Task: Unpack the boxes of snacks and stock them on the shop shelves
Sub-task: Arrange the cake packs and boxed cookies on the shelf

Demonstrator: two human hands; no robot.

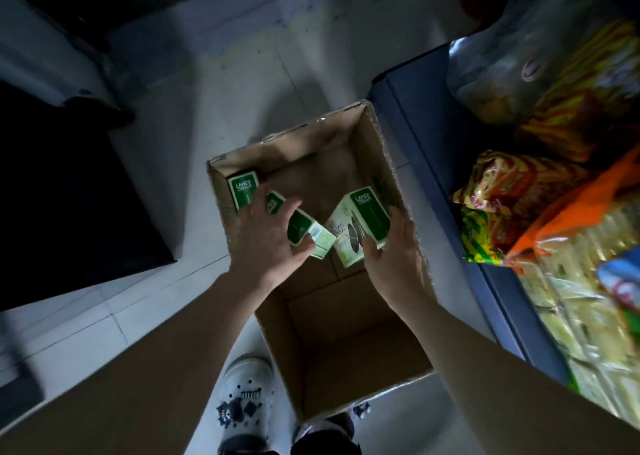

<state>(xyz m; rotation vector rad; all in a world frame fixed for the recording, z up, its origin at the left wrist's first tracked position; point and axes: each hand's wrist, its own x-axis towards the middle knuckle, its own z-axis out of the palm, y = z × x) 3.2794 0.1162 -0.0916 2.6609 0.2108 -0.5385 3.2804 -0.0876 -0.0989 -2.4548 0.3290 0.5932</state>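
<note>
Dim shop floor, cardboard box nearly empty now. Left hand grips one green pack, right hand another; one last pack sits beyond the left fingers.

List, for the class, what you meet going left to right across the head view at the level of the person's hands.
Dark cabinet → upright green snack box in the carton's corner → left hand → green snack box gripped by the right hand → cardboard carton's right wall → blue shelf edge → snack bags.
</note>
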